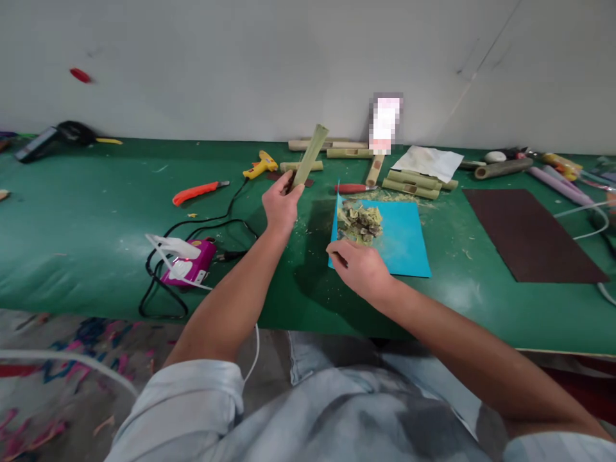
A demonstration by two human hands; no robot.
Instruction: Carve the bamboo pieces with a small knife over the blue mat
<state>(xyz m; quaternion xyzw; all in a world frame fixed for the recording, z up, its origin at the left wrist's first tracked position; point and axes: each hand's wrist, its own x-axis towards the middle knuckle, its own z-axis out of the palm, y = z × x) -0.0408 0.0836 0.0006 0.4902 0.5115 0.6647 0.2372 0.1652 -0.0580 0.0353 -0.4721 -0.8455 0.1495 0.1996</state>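
Note:
In my left hand (283,204) is a pale green piece of bamboo (310,156), gripped near its lower end and tilted up to the right. My right hand (359,264) is closed at the near left corner of a blue sheet (404,240), pinching its edge. The sheet's left side stands raised and bent. On it lies a heap of bamboo shavings and darker scraps (362,222), just beyond my right fingers. Fine dust covers part of the sheet.
Cut bamboo pieces (411,187), a red-handled tool (353,188) and a white paper (428,162) lie behind the sheet. Leftward are a yellow glue gun (261,165), an orange utility knife (198,192) and a purple power strip (192,266) with cables. A dark brown sheet (534,237) lies right.

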